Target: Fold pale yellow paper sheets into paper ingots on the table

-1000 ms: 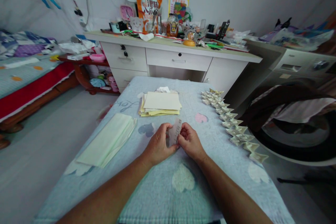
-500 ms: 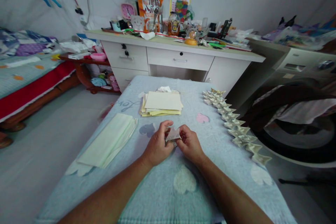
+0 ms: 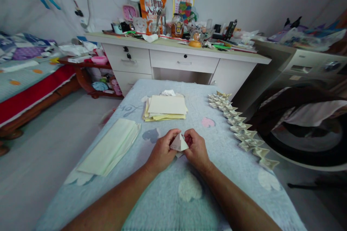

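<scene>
A small piece of folded paper [image 3: 179, 143], peaked like a little pyramid with faint print on one face, is held over the middle of the cloth-covered table. My left hand [image 3: 164, 149] pinches its left side, and my right hand [image 3: 195, 148] grips the right side; both sets of fingers are closed on it. Beyond my hands lies a stack of cream and yellow paper sheets [image 3: 167, 105]. Left of my left hand rests a pile of pale green paper [image 3: 110, 148]. Along the right side runs a row of folded paper boats [image 3: 240, 126].
The table wears a light blue patterned cloth [image 3: 157, 202]. Crumpled white tissue [image 3: 168, 92] sits behind the paper stack. A cluttered white desk [image 3: 187, 57] stands at the far end. To the right is a washing machine [image 3: 306, 68], and a bed [image 3: 24, 72] is at the left.
The folded paper has turned and opened from a flatter, pointed-corner shape to a peaked one. My fingers have shifted slightly around it. The view has moved a little.
</scene>
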A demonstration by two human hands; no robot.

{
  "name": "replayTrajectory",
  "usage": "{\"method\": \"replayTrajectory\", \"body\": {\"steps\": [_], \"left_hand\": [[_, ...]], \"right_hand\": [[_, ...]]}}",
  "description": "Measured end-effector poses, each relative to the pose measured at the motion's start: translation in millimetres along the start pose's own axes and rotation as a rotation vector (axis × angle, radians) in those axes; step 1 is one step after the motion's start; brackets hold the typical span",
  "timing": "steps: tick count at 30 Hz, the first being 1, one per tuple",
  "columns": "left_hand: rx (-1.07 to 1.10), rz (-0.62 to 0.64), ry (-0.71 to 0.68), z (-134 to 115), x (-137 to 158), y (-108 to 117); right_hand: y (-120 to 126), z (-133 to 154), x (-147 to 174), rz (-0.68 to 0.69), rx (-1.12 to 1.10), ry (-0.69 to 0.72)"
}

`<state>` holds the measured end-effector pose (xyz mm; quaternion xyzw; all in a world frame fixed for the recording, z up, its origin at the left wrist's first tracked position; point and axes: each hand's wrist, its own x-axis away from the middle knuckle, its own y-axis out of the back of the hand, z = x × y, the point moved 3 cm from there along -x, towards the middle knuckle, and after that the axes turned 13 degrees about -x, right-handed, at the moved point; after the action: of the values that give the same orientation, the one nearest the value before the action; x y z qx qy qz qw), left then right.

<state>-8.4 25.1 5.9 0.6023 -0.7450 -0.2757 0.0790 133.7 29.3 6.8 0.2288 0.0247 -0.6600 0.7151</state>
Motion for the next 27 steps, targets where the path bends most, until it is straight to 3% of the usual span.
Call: {"method": "replayTrajectory", "body": {"steps": [7,12,16,19,22,27], "left_hand": [[0.121,0.049,0.055,2.3,0.0,-4.5],[0.350,0.115,0.066,-0.4,1.1,-3.6],[0.610,0.242,0.039,-6.8,2.4,2.7],[0.692,0.182,0.160,-3.2,-0.3,5.4],[0.594,0.084,0.313,3.1,-3.7,3.7],[0.534,0.059,0.372,6.9,-6.4,0.1]], "right_hand": [[5.0,7.3,0.4,-0.037,0.019,0.047],[6.4,11.8,1.2,-0.026,-0.019,0.155],[7.1,11.2,2.1,-0.022,-0.002,0.212],[5.9,11.5,2.9,-0.001,0.049,0.260],[3.2,13.1,3.7,0.036,0.080,0.313],[1.3,15.2,4.7,0.069,0.111,0.328]]}}
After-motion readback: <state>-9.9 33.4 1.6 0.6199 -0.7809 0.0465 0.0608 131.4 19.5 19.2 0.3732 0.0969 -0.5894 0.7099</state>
